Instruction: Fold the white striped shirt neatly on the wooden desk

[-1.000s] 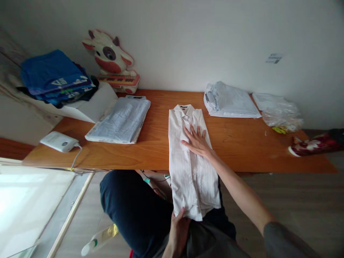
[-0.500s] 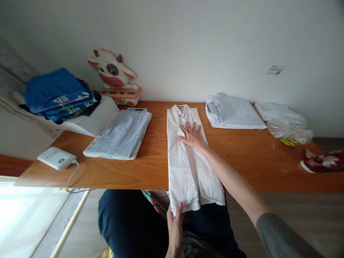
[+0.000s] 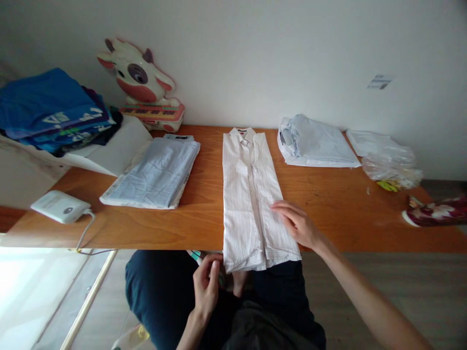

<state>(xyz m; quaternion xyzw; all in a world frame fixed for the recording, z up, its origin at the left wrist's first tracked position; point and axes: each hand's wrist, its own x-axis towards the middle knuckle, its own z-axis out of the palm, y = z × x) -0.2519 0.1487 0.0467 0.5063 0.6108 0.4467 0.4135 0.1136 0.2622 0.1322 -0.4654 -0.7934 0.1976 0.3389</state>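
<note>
A folded white striped dress shirt (image 3: pixel 243 194) lies lengthwise on the wooden table, collar toward the wall. Its hem hangs past the front edge, above my legs. My left hand (image 3: pixel 206 287) is just left of the hem's left corner, fingers loosely bent, thumb a little apart and nothing held; whether a fingertip touches the cloth I cannot tell. At the shirt's lower right edge hovers my right hand (image 3: pixel 297 224), its fingers stretched out over the cloth and empty.
Left of the shirt lies a stack of folded light shirts (image 3: pixel 153 170). Beyond it are a cow toy keyboard (image 3: pixel 151 114), blue clothes (image 3: pixel 54 112) on a white box and a white power bank (image 3: pixel 62 206) with cable. At right lie folded white shirts (image 3: pixel 317 143) and a plastic bag (image 3: pixel 392 165).
My right hand has left the shirt's chest and come down to its lower right edge. My left hand has let go of the hem and shifted left. The view has moved slightly.
</note>
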